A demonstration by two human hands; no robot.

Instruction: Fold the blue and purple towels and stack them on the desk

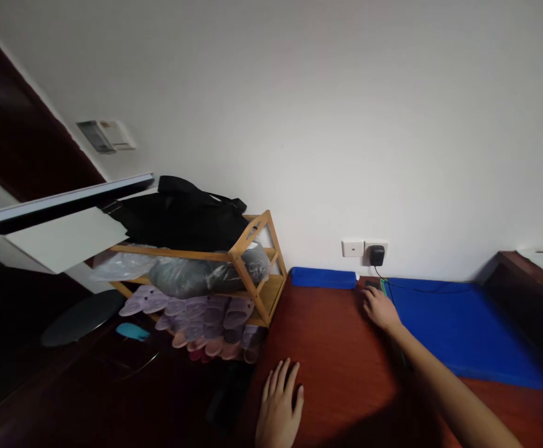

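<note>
My left hand (278,404) lies flat near the left edge of the reddish-brown wooden table (327,348), fingers stretched out and holding nothing. Farther back, my right hand (380,309) reaches across the tabletop toward the wall. Its fingertips are at a small dark object (372,284); whether they touch it is hard to tell. Just left of that hand is a long blue block (323,278) against the wall. To its right, a flat blue mat (453,330) covers part of the table, with a green strip (384,287) at its near left corner.
A black plug (376,254) with a thin cable sits in the wall socket (385,244). At left, a wooden rack (250,267) carries a black bag (182,214), plastic-wrapped bundles (182,277) and several slippers (215,311). A white box (68,239) juts out beside a dark round stool (82,317).
</note>
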